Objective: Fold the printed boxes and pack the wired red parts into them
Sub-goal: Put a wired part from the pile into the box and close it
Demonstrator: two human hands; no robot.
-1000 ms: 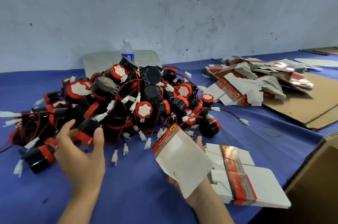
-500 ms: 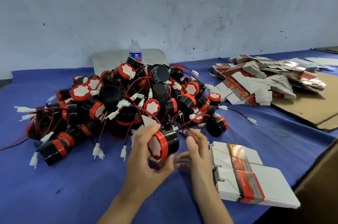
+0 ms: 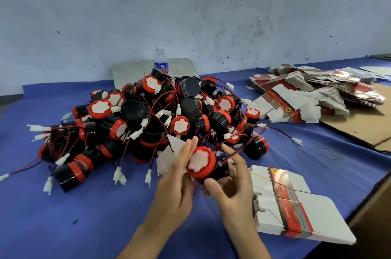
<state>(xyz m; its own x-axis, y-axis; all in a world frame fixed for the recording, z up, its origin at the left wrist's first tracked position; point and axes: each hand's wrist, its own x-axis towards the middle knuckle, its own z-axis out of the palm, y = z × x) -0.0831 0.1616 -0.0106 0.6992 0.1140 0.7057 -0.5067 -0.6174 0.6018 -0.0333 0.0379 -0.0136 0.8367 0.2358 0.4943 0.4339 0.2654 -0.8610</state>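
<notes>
step: seating part in box | left hand straight-fingered, bracing red part against white box | right hand curled round its black body, steering | above counter, before pile

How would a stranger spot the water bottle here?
Start at the big pile of wired red parts on the blue table. Right behind its far edge stands the water bottle: the only clear upright thing, with a blue label and white cap.
</notes>
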